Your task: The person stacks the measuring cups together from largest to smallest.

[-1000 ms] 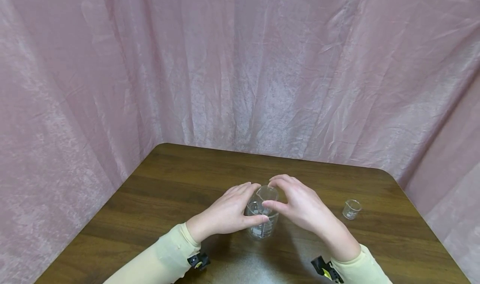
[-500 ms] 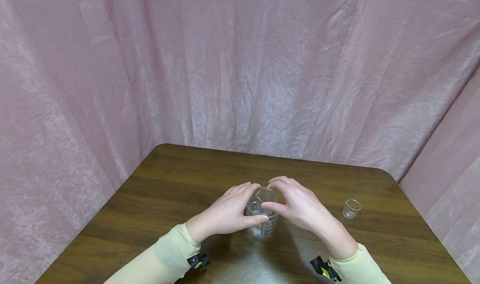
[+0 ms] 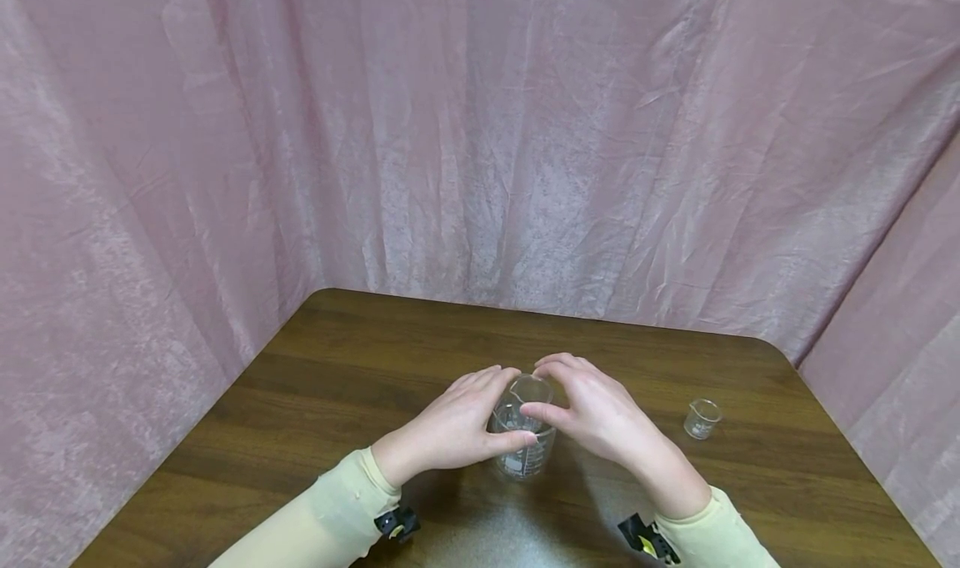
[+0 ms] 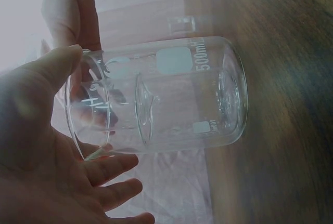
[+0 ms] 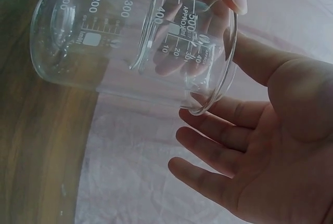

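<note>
A large clear glass beaker [image 3: 521,464], marked 500 ml, stands upright on the table near the middle. My left hand [image 3: 465,422] holds it near the rim, thumb on the near side and fingers on the far side. Over its mouth, my right hand [image 3: 603,414] pinches a smaller glass beaker [image 3: 534,387] between thumb and fingers. In the right wrist view that smaller beaker [image 5: 177,52], with marks from 10 to 40, shows partly inside the large beaker's upper part. Another rim [image 4: 144,109] appears lower inside the large beaker; clear glass makes the nesting hard to read.
A tiny glass beaker [image 3: 702,419] stands on the right side of the brown wooden table [image 3: 360,334]. Pink curtains [image 3: 480,151] hang behind and beside the table. Small black cameras [image 3: 397,522] sit at both wrists.
My right hand has shifted slightly left with the smaller beaker, which sits a touch lower. My left hand has stayed on the large beaker.
</note>
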{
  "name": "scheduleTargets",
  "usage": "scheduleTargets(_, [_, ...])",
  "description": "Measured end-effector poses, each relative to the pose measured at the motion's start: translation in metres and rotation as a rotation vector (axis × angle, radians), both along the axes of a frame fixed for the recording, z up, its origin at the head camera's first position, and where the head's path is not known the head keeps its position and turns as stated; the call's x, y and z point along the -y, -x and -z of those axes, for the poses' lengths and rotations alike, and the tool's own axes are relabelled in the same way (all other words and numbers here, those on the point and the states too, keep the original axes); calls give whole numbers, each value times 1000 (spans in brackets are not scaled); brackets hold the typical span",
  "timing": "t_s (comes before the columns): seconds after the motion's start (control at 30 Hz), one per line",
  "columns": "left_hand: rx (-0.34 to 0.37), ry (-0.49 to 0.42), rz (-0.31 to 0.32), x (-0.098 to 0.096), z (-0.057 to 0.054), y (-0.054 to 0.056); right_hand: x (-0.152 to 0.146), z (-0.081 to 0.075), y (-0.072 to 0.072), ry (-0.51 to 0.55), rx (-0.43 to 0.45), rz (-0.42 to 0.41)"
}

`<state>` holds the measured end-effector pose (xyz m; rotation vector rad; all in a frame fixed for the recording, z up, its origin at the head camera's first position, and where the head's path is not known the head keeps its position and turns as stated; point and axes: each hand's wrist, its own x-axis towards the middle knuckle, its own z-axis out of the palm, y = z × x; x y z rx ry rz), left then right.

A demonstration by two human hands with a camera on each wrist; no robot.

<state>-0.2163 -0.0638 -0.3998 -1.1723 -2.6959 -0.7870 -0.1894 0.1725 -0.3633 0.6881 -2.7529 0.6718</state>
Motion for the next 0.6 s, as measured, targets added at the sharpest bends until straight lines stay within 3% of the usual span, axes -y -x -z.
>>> scheduleTargets(0.6, [0,5,4,0,1,1,5,5,2,22,-19,19])
